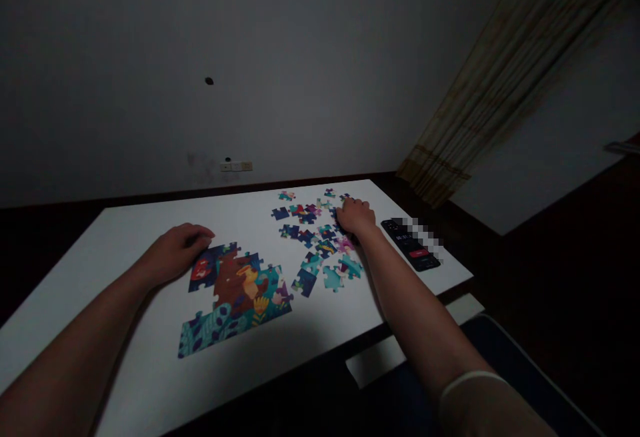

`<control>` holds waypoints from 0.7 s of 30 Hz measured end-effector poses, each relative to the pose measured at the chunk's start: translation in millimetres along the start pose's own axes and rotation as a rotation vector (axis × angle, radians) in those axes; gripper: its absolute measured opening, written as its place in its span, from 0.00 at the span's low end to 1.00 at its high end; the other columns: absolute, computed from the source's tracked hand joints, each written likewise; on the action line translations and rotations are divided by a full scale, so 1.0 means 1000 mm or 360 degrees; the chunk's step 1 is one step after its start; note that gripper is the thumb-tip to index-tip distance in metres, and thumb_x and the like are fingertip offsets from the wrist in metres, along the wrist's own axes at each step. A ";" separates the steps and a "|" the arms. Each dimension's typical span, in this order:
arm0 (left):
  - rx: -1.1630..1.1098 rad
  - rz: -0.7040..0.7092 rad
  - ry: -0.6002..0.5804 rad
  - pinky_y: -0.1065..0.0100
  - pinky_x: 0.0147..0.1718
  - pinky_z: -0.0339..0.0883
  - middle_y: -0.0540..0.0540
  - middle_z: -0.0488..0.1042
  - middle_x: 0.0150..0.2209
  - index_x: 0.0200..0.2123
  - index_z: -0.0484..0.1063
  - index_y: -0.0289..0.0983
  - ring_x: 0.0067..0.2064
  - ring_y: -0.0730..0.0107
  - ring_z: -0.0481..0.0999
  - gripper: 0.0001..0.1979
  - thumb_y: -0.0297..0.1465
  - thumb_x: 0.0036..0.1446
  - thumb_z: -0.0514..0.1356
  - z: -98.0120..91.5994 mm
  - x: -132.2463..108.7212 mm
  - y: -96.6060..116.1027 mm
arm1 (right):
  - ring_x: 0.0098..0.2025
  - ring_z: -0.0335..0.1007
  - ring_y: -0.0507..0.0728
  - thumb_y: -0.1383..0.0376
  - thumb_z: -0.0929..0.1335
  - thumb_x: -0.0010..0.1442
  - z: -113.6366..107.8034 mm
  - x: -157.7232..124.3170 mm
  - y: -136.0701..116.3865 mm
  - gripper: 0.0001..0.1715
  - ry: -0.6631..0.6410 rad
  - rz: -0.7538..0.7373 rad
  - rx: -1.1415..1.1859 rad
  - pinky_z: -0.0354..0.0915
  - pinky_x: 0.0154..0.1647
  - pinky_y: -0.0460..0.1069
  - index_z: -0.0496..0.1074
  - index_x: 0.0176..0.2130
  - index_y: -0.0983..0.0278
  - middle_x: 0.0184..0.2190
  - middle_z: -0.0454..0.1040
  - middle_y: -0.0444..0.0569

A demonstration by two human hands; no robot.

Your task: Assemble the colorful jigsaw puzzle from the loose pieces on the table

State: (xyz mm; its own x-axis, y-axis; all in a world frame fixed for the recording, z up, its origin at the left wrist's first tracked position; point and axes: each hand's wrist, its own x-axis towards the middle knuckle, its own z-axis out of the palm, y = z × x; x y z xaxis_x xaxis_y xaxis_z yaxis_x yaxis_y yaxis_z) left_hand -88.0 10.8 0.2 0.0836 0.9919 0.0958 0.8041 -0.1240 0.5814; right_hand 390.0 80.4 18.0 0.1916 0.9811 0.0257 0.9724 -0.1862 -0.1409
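A partly joined jigsaw (235, 297) in blue, teal and brown lies on the white table (130, 370). My left hand (177, 250) rests at its upper left corner, fingers curled and touching the edge pieces. Several loose pieces (313, 240) are scattered to the right. My right hand (356, 216) lies on the far side of that scatter, fingers bent down onto the pieces; what they pinch, if anything, is hidden.
A dark phone (411, 245) with a lit screen lies near the table's right edge. A wall with a socket plate (236, 166) stands behind the table. A curtain (500, 84) hangs at the right. The room is dim.
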 end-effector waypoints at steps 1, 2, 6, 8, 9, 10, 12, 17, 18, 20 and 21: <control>0.0003 -0.0005 -0.0004 0.42 0.64 0.78 0.32 0.87 0.53 0.47 0.86 0.39 0.56 0.38 0.86 0.32 0.60 0.59 0.60 0.000 0.000 0.000 | 0.74 0.69 0.79 0.53 0.62 0.81 0.002 -0.001 0.000 0.36 0.0002 -0.0012 -0.0001 0.68 0.70 0.69 0.71 0.75 0.71 0.73 0.75 0.75; 0.0008 -0.0008 -0.0008 0.42 0.64 0.77 0.32 0.87 0.54 0.47 0.86 0.39 0.56 0.38 0.86 0.32 0.59 0.59 0.60 0.000 0.000 0.000 | 0.74 0.69 0.79 0.53 0.62 0.81 0.003 -0.002 0.000 0.35 0.0006 -0.0025 -0.0003 0.68 0.70 0.69 0.72 0.75 0.70 0.73 0.75 0.74; 0.0005 -0.0019 -0.0012 0.42 0.64 0.77 0.32 0.87 0.54 0.47 0.86 0.39 0.56 0.38 0.86 0.32 0.59 0.59 0.60 -0.001 -0.001 0.001 | 0.74 0.68 0.79 0.53 0.62 0.81 0.004 -0.006 -0.002 0.35 0.0029 -0.0058 0.0003 0.68 0.70 0.70 0.72 0.74 0.70 0.72 0.75 0.73; -0.0003 -0.0024 -0.0014 0.42 0.63 0.77 0.32 0.87 0.54 0.47 0.86 0.39 0.56 0.38 0.85 0.32 0.59 0.59 0.61 -0.002 -0.001 0.002 | 0.74 0.67 0.80 0.52 0.63 0.81 0.004 -0.005 -0.003 0.35 0.0045 -0.0051 0.0007 0.68 0.70 0.71 0.72 0.74 0.70 0.72 0.74 0.74; -0.0004 -0.0026 -0.0014 0.42 0.64 0.77 0.32 0.87 0.54 0.47 0.86 0.39 0.56 0.38 0.85 0.32 0.59 0.59 0.61 -0.002 -0.001 0.002 | 0.75 0.67 0.80 0.52 0.63 0.81 0.004 -0.005 -0.004 0.35 0.0054 -0.0046 0.0008 0.67 0.70 0.71 0.73 0.74 0.70 0.73 0.74 0.74; -0.0002 -0.0026 -0.0017 0.42 0.64 0.77 0.32 0.87 0.54 0.47 0.85 0.39 0.56 0.38 0.85 0.32 0.60 0.59 0.61 -0.002 -0.001 0.003 | 0.75 0.67 0.80 0.52 0.63 0.81 0.005 -0.003 -0.005 0.36 0.0065 -0.0038 0.0009 0.67 0.71 0.72 0.73 0.74 0.70 0.73 0.74 0.74; 0.0007 -0.0037 -0.0028 0.42 0.64 0.77 0.32 0.86 0.54 0.47 0.86 0.39 0.56 0.38 0.86 0.32 0.60 0.59 0.61 -0.003 -0.001 0.004 | 0.75 0.66 0.80 0.52 0.64 0.81 0.006 -0.001 -0.005 0.36 0.0089 -0.0030 0.0019 0.67 0.71 0.71 0.72 0.75 0.70 0.73 0.73 0.75; 0.0000 -0.0056 -0.0038 0.42 0.63 0.78 0.33 0.87 0.54 0.48 0.85 0.39 0.56 0.38 0.86 0.33 0.61 0.59 0.61 -0.004 -0.002 0.002 | 0.73 0.68 0.79 0.51 0.64 0.81 0.006 0.004 -0.004 0.36 0.0126 -0.0049 0.0019 0.68 0.70 0.69 0.75 0.73 0.70 0.72 0.75 0.73; -0.0004 -0.0048 -0.0034 0.42 0.63 0.78 0.33 0.87 0.54 0.48 0.85 0.39 0.56 0.38 0.86 0.33 0.61 0.59 0.61 -0.004 -0.002 0.001 | 0.73 0.69 0.79 0.51 0.63 0.81 0.005 0.004 -0.004 0.34 0.0125 -0.0061 0.0011 0.68 0.70 0.70 0.76 0.72 0.69 0.71 0.75 0.73; -0.0003 -0.0042 -0.0033 0.42 0.63 0.77 0.33 0.87 0.54 0.48 0.86 0.39 0.56 0.38 0.86 0.33 0.61 0.60 0.61 -0.003 -0.002 -0.001 | 0.72 0.69 0.79 0.54 0.62 0.81 0.004 0.004 -0.002 0.32 0.0115 -0.0085 0.0006 0.69 0.69 0.70 0.79 0.70 0.66 0.70 0.76 0.72; -0.0002 -0.0044 -0.0034 0.42 0.64 0.77 0.33 0.87 0.54 0.48 0.86 0.39 0.56 0.38 0.86 0.32 0.60 0.60 0.61 -0.003 -0.003 -0.002 | 0.71 0.70 0.79 0.55 0.61 0.81 0.003 0.004 0.000 0.31 0.0108 -0.0089 0.0012 0.69 0.68 0.70 0.80 0.70 0.65 0.70 0.77 0.72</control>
State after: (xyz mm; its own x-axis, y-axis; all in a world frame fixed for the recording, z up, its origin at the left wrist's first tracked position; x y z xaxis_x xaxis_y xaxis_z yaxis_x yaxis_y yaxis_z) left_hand -91.2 8.4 1.5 0.0739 0.9953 0.0620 0.8056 -0.0962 0.5846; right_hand 390.3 84.7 15.2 0.1459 0.9842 0.1007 0.9808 -0.1305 -0.1449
